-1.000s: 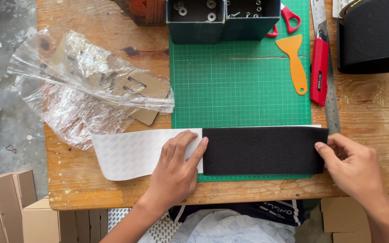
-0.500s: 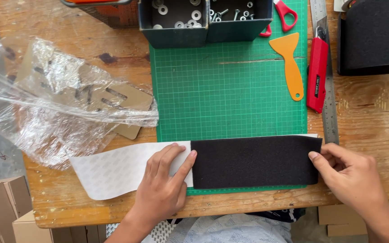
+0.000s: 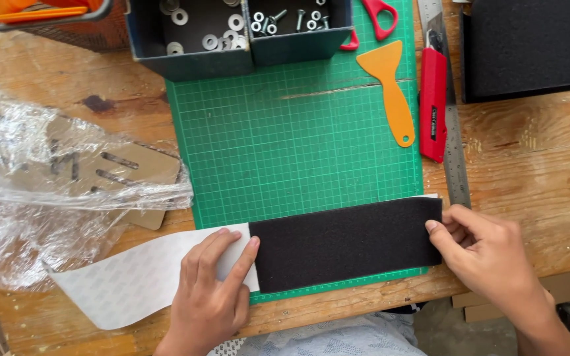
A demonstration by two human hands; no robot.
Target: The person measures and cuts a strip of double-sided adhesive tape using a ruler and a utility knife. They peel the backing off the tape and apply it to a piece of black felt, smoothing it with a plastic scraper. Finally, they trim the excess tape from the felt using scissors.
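While the black strip [image 3: 348, 245] lies flat across the near edge of the green mat [image 3: 298, 151], both hands work at its ends. At the strip's left end the left hand [image 3: 212, 290] rests palm down, fingers together and flat, pressing the white backing [image 3: 133, 283] that is peeled away and trails off the mat onto the table [image 3: 529, 165]; it clamps nothing, only pins the paper where it meets the strip. At the strip's right end the right hand [image 3: 489, 257] has thumb and fingertips closed on the edge, apparently pinching it, though the underside of the grip is hidden. The step in hand appears to be separating the backing from the strip. The next move calls, by this reading, for a steady hold at the right end and an even pull at the left, so the strip neither creases nor sticks askew. Beyond the strip, on the mat's right margin, lie an orange scraper [image 3: 390, 92], a red knife [image 3: 433, 105] and a steel ruler [image 3: 453, 145]; at the mat's far edge stand bins [image 3: 239, 33] of washers and screws; left of the mat sits crumpled plastic film [image 3: 54, 184].
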